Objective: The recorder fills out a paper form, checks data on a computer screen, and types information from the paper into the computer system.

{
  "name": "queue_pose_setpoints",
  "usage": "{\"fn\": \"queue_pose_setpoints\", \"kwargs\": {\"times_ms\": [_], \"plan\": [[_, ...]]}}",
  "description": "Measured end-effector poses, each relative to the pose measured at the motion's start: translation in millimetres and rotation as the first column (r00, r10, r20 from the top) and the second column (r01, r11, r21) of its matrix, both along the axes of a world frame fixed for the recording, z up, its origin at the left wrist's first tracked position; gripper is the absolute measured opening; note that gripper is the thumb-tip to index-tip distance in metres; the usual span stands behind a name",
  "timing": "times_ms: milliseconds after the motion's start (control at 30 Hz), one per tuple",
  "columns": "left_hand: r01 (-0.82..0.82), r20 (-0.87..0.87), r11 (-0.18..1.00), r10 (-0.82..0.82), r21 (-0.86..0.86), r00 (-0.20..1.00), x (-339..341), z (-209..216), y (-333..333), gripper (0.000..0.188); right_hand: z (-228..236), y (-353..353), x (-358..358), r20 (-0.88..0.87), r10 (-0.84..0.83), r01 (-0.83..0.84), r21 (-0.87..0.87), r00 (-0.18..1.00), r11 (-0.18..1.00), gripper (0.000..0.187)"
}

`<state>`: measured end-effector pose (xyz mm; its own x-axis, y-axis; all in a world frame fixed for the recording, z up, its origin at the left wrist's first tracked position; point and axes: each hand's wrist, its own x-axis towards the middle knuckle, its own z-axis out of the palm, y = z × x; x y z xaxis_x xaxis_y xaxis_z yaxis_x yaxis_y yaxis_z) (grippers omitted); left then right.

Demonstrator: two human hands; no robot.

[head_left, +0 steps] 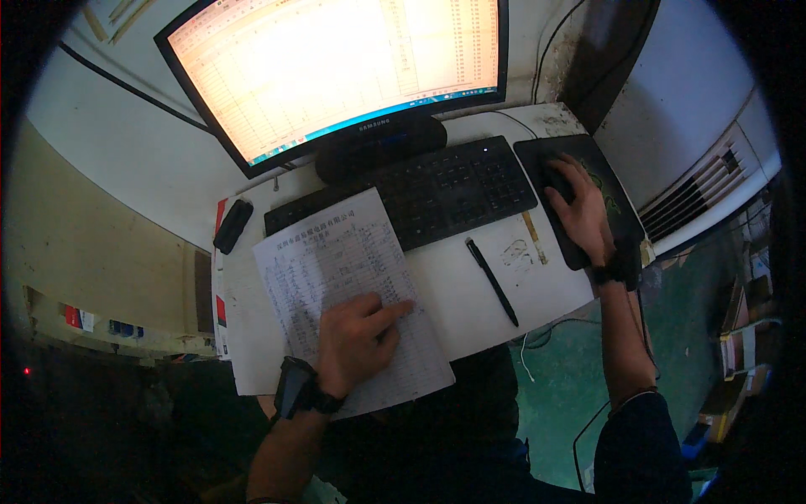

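A handwritten form sheet (336, 244), filled with rows of entries, lies on the white desk and overlaps the keyboard's lower left. My left hand (361, 336) rests on it, the index finger stretched out and touching a row near the right edge. The other fingers are bent, with nothing held in them. On the right, my right hand (579, 206) is curved over a black computer mouse (554, 175) on a dark mouse pad (617, 223). Much of the mouse is hidden under the fingers. Between the two hands lies a black pen (492, 283).
A lit monitor (374, 126) showing a spreadsheet stands behind the black keyboard (453, 189). At the desk's left edge is a small black object (233, 227). The white desk (470, 323) ends close to my body. A white vented appliance (701, 181) stands at the right.
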<state>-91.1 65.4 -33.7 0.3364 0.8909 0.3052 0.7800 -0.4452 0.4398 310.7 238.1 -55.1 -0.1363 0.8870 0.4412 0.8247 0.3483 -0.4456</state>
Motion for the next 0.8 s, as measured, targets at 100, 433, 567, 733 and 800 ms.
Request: {"fn": "queue_pose_setpoints", "kwargs": {"times_ms": [100, 433, 567, 733, 800], "plan": [[0.023, -0.027, 1.000, -0.022, 0.014, 0.999, -1.9, -1.6, 0.8, 0.031, 5.4, -2.2, -4.1, -0.027, -0.013, 0.013, -0.026, 1.000, 1.000, 0.048], [0.031, -0.045, 0.999, -0.030, 0.030, 0.999, -3.8, -7.6, -0.8, 0.030, 0.2, -6.6, -3.5, -0.085, -0.039, 0.039, 0.002, 0.996, 0.999, 0.058], [0.025, -0.009, 0.999, -0.025, 0.024, 1.000, -1.9, -6.1, -0.2, 0.029, -6.3, -2.0, 4.9, 0.017, -0.018, 0.017, 0.060, 1.000, 0.998, 0.057], [0.052, 0.012, 0.999, -0.052, 0.011, 0.999, -1.6, -0.6, -0.2, 0.028, 4.0, -4.7, -2.7, -0.123, -0.103, 0.088, -0.127, 0.987, 0.988, 0.062], [0.057, 0.019, 0.998, -0.058, 0.007, 0.998, -2.4, 0.5, 0.0, 0.028, 1.9, -3.8, -3.6, -0.113, -0.098, 0.084, -0.120, 0.989, 0.989, 0.064]]}}
